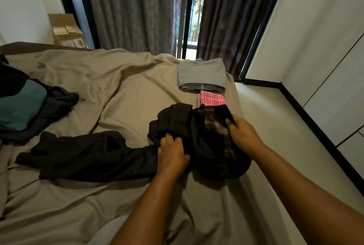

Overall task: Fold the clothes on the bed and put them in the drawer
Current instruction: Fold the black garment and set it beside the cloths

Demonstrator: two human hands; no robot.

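**A:** What kind of cloth are the hands working on?

**B:** A black garment [98, 154], soft and matte. It lies on the bed [128, 87] in the centre of the frame. One long part stretches almost flat toward the left. The rest is bunched in a heap between the hands.

**A:** And each grip?

**B:** The left grip [172, 154] is clenched around a fold at the near side of the heap. The right grip [243, 132] pinches a raised edge at the right of the heap. There the cloth shows a dark checked pattern. It is blurred, so I cannot tell if this is a lining or a separate piece.

**A:** How does the bed look?

**B:** It has a beige sheet of smooth cloth with many long wrinkles.

**A:** Are there other clothes?

**B:** Yes. Toward the upper right of the bed lies a grey garment [201, 75], folded into a neat, thick rectangle. Just beside it is a small pink checked cloth [212, 98], folded flat, between the grey one and the black heap. At the left edge is a loose pile [57, 101], with a teal piece on dark grey cloth.

**A:** And around the bed?

**B:** Heavy grey curtains [128, 8] hang in vertical pleats at the top. A cardboard box [67, 30] stands in the upper left. At the right are a pale floor [266, 117] and plain white cabinet doors [334, 97].
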